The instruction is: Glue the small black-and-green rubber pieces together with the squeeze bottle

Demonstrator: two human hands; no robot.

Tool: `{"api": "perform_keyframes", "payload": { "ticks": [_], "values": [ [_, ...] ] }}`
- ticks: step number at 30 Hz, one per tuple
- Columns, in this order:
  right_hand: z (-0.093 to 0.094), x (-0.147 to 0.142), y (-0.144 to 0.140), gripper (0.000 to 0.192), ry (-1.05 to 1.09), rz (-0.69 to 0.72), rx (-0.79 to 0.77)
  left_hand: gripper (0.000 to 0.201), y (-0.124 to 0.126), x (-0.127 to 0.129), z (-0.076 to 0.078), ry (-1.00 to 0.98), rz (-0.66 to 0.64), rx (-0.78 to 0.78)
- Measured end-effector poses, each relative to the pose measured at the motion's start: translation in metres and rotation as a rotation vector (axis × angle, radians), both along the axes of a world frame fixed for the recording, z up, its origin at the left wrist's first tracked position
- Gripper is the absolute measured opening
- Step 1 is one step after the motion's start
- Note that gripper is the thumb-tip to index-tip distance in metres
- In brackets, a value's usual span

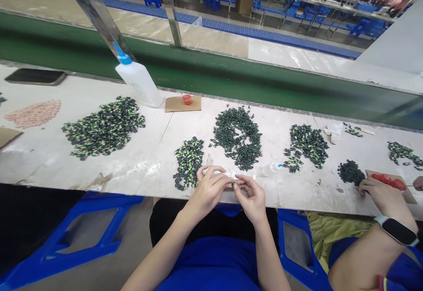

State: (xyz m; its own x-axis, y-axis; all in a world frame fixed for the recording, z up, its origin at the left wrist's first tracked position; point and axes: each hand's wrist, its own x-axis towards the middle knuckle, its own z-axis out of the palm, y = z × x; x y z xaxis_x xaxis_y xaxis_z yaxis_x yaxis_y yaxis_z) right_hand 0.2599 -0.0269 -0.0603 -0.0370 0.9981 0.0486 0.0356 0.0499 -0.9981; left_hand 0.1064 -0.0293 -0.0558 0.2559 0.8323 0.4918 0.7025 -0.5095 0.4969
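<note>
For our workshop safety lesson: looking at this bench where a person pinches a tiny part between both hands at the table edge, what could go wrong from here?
1. The small part, pinched between the left hand and right hand at the table edge, could slip and fall to the lap or floor.
2. The mixed green-and-black pile lies close to the left hand; a nudge might scatter it.
3. A co-worker's hand works nearby beside another dark pile, so parts could get mixed.
</note>
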Motion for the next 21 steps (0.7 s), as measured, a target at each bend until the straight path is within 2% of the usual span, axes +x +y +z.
{"api": "perform_keyframes", "payload": {
  "ticks": [7, 13, 17, 19, 21],
  "values": [
    [0.005, 0.009, 0.0, 0.024, -0.031, 0.029, 0.028, 0.02, -0.001, -0.001, 0.002, -0.01, -0.043, -0.069],
    [0.003, 0.017, -0.002, 0.024, -0.064, 0.051, -0.007, 0.022, -0.002, 0.003, 0.004, -0.037, -0.151, -0.05],
    [0.007, 0.035, -0.005, 0.02, -0.164, 0.112, -0.011, 0.017, -0.003, 0.011, 0.0, -0.026, -0.216, -0.15],
    [0.01, 0.051, -0.004, 0.017, -0.275, 0.104, -0.025, 0.019, -0.001, 0.01, -0.003, 0.003, -0.208, -0.2],
    [0.011, 0.068, -0.002, 0.021, -0.393, -0.004, -0.042, 0.024, 0.002, 0.004, -0.006, 0.023, -0.117, -0.187]
  ]
}}
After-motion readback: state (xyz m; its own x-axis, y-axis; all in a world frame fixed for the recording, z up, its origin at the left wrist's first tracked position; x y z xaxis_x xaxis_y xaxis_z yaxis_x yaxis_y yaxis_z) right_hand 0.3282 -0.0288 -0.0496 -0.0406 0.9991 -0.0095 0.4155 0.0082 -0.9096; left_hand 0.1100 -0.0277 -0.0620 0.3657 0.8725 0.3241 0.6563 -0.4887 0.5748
